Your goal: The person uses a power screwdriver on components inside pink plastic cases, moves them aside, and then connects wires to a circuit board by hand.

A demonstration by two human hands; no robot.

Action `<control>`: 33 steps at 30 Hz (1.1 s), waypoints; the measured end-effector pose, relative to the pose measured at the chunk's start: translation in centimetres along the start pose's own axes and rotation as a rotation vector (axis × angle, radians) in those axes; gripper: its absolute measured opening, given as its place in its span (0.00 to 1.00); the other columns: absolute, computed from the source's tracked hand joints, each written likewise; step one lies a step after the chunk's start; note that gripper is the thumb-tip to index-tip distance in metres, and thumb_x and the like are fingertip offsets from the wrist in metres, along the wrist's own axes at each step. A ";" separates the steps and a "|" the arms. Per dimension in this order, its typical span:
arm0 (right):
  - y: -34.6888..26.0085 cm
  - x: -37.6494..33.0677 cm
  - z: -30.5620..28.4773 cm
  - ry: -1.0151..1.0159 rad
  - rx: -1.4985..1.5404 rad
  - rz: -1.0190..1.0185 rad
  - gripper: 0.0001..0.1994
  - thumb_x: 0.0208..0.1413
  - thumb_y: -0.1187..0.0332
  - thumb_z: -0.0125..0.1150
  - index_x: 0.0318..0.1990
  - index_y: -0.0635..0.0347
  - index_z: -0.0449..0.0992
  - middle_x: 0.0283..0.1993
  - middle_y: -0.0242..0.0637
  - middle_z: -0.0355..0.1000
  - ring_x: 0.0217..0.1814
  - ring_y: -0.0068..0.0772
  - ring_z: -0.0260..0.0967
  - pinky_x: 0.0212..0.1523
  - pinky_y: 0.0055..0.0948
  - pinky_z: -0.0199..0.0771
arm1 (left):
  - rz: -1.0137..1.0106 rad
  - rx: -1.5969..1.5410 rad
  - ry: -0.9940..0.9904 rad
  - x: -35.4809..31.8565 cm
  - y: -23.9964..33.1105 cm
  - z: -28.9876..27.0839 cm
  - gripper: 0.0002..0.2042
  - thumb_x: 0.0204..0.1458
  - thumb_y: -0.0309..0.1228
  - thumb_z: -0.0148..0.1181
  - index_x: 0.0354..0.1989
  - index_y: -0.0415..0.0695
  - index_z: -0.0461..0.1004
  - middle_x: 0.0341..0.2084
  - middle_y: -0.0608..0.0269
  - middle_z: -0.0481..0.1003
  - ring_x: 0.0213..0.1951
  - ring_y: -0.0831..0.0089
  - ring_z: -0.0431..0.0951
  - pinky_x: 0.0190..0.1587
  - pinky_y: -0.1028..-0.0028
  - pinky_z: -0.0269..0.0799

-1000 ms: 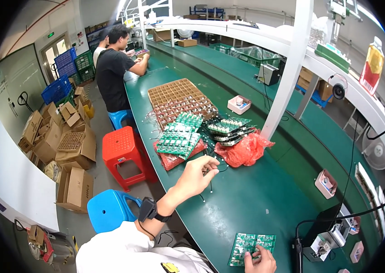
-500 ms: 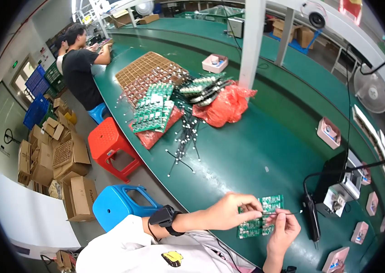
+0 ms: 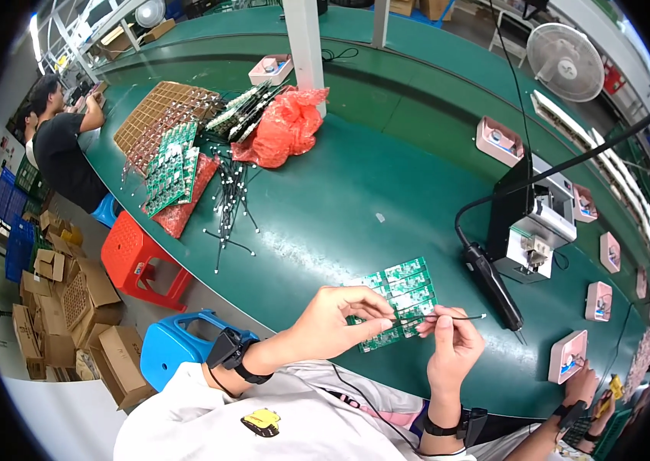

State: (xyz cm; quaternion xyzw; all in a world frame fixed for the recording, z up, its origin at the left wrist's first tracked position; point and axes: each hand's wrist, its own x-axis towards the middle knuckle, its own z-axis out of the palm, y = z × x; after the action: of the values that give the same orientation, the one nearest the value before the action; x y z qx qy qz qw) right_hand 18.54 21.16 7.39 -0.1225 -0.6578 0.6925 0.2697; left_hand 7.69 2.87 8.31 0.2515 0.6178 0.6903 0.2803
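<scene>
A thin black cable (image 3: 464, 316) with a white connector at its end runs level between my two hands. My left hand (image 3: 349, 316) pinches it between thumb and fingers, over the left part of a green circuit board panel (image 3: 405, 281). At the panel's right edge, my right hand (image 3: 455, 347) grips the same cable, and its connector end sticks out to the right. The panel lies flat on the green bench, partly hidden by my fingers. To its right lies a black handheld tool (image 3: 492, 288) with a thin tip and a cord.
Loose black cables (image 3: 233, 201), stacked green boards (image 3: 173, 167), a red plastic bag (image 3: 285, 127) and a brown grid tray (image 3: 148, 115) lie at the far left. A black-and-silver machine (image 3: 532, 234) stands right. Another person's hand (image 3: 582, 386) is at a pink bin (image 3: 568, 357).
The view has swung to the right, bringing another person's arm into sight at lower right. Both my hands still hold the cable over the panel.
</scene>
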 end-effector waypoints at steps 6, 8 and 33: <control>-0.5 -0.8 -1.1 -0.188 -0.180 -0.248 0.08 0.63 0.75 0.67 0.42 0.74 0.82 0.41 0.45 0.78 0.34 0.32 0.79 0.37 0.26 0.81 | 0.040 0.046 0.046 0.5 -2.3 0.7 0.13 0.56 0.17 0.69 0.49 0.32 0.77 0.40 0.54 0.82 0.44 0.70 0.85 0.50 0.71 0.83; -0.7 0.2 -1.4 -0.258 -0.223 -0.200 0.07 0.61 0.76 0.68 0.42 0.74 0.82 0.41 0.45 0.78 0.35 0.32 0.79 0.37 0.26 0.82 | 0.054 -0.018 0.027 0.2 -2.5 1.3 0.14 0.56 0.16 0.69 0.49 0.32 0.76 0.42 0.53 0.81 0.43 0.70 0.85 0.49 0.72 0.83; 1.2 12.5 1.3 -0.436 -0.644 -0.052 0.04 0.52 0.84 0.68 0.34 0.70 0.79 0.39 0.42 0.80 0.40 0.33 0.79 0.39 0.28 0.79 | 0.651 1.306 -0.562 6.1 -4.5 -2.5 0.31 0.63 0.48 0.56 0.68 0.39 0.69 0.67 0.52 0.69 0.73 0.59 0.62 0.77 0.50 0.47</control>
State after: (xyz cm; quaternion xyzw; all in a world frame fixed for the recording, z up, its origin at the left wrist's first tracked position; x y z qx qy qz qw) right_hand 7.33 26.75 8.62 -0.0338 -0.8862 0.4534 0.0889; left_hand 1.93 5.65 3.53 0.6996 0.6996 0.1450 0.0050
